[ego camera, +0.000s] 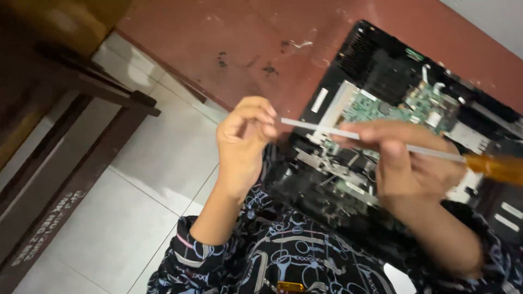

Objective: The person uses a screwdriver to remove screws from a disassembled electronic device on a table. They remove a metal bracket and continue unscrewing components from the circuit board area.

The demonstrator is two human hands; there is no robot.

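Nearest us, our patterned dark sleeves [283,256] frame the view. Above them, both our hands are raised and set apart, joined only by a screwdriver [381,142]. Our left hand [245,141] is curled, its fingertips pinched at the tip of the metal shaft; whether a small part sits between them we cannot tell. Our right hand [408,163] closes around the shaft nearer the amber handle [498,167], which sticks out past it. The screwdriver's long axis runs almost level, tip toward the left hand, handle slightly lower. Beyond the screwdriver lies an opened black device casing [376,60], holding a green circuit board [403,106] and metal brackets. It rests on a reddish-brown table [234,43]; left of that are pale floor tiles [152,158] and a dark wooden bench [65,141].
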